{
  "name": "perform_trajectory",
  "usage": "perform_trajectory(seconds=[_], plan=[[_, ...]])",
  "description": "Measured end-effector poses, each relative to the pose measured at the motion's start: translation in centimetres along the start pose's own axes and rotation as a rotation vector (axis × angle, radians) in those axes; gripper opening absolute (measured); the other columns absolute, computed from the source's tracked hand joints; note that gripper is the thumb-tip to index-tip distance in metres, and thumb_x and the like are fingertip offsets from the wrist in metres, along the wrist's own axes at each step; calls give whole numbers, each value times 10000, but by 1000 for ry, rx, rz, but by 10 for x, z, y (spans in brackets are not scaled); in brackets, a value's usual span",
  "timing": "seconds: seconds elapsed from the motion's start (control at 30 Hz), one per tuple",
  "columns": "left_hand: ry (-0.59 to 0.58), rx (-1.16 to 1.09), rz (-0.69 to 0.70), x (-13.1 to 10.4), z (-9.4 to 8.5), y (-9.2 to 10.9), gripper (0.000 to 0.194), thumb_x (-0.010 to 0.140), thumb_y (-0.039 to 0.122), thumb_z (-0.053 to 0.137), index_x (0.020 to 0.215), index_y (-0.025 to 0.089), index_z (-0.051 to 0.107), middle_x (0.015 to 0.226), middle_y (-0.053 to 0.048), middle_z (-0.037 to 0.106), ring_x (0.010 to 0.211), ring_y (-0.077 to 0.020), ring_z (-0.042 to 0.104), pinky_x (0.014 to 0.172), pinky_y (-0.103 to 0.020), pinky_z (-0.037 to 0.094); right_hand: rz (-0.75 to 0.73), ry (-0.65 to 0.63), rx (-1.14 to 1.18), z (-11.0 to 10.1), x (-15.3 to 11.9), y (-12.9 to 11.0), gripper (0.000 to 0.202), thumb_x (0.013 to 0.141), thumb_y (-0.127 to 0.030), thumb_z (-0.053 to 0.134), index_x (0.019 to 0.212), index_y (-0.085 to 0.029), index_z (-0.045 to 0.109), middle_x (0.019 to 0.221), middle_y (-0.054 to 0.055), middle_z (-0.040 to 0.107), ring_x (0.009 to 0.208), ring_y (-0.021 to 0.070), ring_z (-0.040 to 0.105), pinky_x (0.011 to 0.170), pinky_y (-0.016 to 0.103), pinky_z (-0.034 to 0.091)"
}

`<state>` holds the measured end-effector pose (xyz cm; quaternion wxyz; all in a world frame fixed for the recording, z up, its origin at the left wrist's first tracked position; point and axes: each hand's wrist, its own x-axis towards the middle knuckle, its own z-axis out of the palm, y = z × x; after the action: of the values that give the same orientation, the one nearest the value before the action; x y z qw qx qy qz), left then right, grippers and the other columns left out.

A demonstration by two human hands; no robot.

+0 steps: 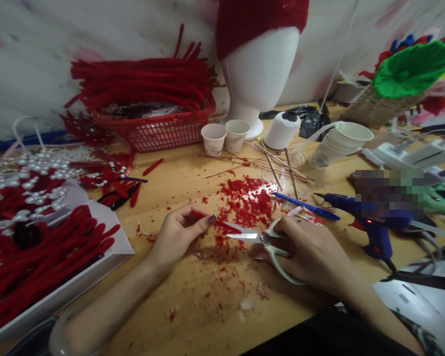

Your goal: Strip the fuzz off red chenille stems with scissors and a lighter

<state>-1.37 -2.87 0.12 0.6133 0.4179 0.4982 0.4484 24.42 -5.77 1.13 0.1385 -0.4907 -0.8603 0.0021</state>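
Between the thumb and fingers of my left hand (185, 230) is pinched a red fuzzy stem (226, 226), like a chenille stem, its tip pointing right. My right hand (307, 242) has its fingers through the pale handles of a pair of scissors (262, 238). The scissor blades are parted and reach left to the stem's end; whether they touch it I cannot tell. Beneath and behind the blades lies a scatter of red fuzz clippings (244, 198) on the wooden table (163, 306).
Left, a white box (111, 247) holds red fuzzy stems; behind stands a red basket (163, 131) of more. Paper cups (214, 140), a thread cone (282, 130) and a mannequin head (259, 69) line the back. A blue glue gun (378, 232) and blue pen (307, 206) lie right.
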Motion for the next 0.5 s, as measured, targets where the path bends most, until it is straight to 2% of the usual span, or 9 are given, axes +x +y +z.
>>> perform_trajectory(seconds=[0.2, 0.37, 0.5], plan=[[43, -32, -37, 1, -1, 1, 291, 597, 397, 827, 675, 160, 676, 494, 49, 538, 455, -53, 424, 432, -170, 296, 11, 21, -3, -1, -2, 1, 243, 766, -378, 619, 804, -212, 446, 646, 15, 610, 535, 161, 551, 498, 255, 338], [28, -44, -36, 1, -1, 0, 302, 588, 403, 833, 668, 154, 683, 508, 42, 556, 468, -50, 436, 448, -164, 315, 19, -15, 35, -1, -3, 1, 227, 798, -380, 588, 773, -211, 438, 648, 28, 618, 543, 160, 571, 496, 247, 352], [12, -64, -31, 1, -1, 1, 308, 591, 411, 831, 661, 154, 676, 502, 47, 558, 457, -41, 436, 442, -155, 318, 5, 6, 19, 0, -3, 1, 221, 792, -362, 588, 753, -214, 429, 638, 22, 611, 531, 153, 564, 488, 239, 349]])
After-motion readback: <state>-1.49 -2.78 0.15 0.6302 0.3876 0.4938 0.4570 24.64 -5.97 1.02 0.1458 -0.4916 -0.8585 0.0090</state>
